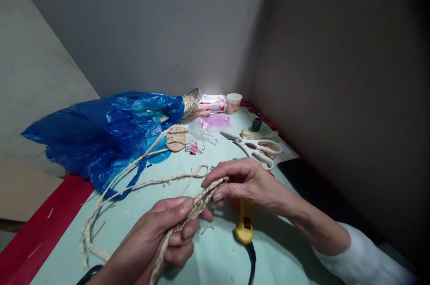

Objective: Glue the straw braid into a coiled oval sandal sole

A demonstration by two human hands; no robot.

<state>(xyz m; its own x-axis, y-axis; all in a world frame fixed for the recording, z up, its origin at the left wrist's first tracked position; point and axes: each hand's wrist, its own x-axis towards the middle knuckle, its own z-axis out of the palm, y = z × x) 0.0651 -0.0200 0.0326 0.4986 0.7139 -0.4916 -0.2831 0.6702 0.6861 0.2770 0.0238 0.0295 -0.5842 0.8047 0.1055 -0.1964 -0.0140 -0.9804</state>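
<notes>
Both hands grip a pale braided straw cord (198, 204) over a light green table (218, 253). My left hand (161, 236) is closed round the doubled cord near the front edge. My right hand (242, 182) pinches the cord's looped end just beyond it. The rest of the cord trails left across the table to a small woven straw disc (177, 137). A yellow tool with a black cable (244, 227) lies under my right wrist.
A crumpled blue plastic bag (104, 135) covers the table's left back. White-handled scissors (258, 147) lie at the right. A woven basket piece (191, 100), a tissue packet (211, 104), a paper cup (234, 102) and a dark thread spool (256, 124) stand by the grey wall.
</notes>
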